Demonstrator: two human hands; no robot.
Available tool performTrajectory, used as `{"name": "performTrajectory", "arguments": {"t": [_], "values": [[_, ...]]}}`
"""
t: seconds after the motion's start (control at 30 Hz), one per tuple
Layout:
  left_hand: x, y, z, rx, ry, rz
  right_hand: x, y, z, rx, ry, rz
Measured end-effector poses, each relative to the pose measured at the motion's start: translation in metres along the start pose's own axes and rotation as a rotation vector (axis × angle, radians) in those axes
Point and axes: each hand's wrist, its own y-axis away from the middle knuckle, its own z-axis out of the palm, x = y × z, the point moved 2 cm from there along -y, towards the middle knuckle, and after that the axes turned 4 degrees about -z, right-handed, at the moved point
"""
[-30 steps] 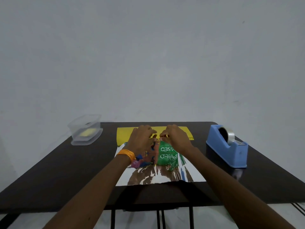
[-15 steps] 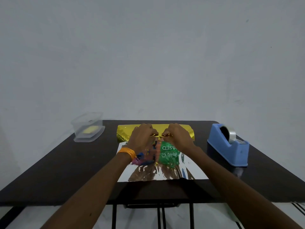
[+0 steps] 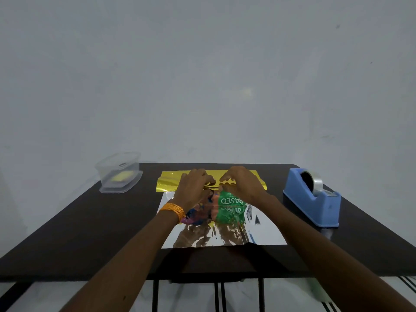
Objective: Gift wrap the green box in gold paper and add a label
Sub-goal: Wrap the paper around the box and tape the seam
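Observation:
The green box (image 3: pixel 229 208) with white lettering lies on the gold paper, whose silver inner side (image 3: pixel 225 235) faces up toward me. The far part of the paper (image 3: pixel 167 180) shows its gold side, lifted and folded over toward the box. My left hand (image 3: pixel 193 190) and my right hand (image 3: pixel 242 186) sit side by side on the box's far top edge. Each pinches the gold paper's edge there. My hands hide the box's far side. A small yellow label pad (image 3: pixel 120 176) lies inside the clear container.
A clear plastic container (image 3: pixel 108 170) stands at the table's far left. A blue tape dispenser (image 3: pixel 315 199) with a tape roll stands on the right. The dark table (image 3: pixel 78 233) ends at a near edge just past the paper.
The far gold strip has risen off the table and curled toward the box. My fingers have drawn its edge onto the box's top. The box has stayed put.

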Motion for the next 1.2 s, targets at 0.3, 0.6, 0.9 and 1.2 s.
{"name": "performTrajectory", "arguments": {"t": [0.3,0.6,0.9,1.2], "values": [[-0.008,0.008,0.003,0.063,0.133,0.027,0.002,0.008,0.008,0.044,0.014,-0.008],[-0.079,0.045,-0.009,0.434,1.182,-0.785,0.004,0.008,0.013,0.065,0.013,0.008],[-0.062,0.054,0.001,0.440,1.047,-0.799,0.003,0.009,0.016,0.087,0.025,-0.009],[0.001,0.012,-0.009,0.197,0.104,0.042,0.000,0.014,0.020,0.171,0.005,0.013]]}}
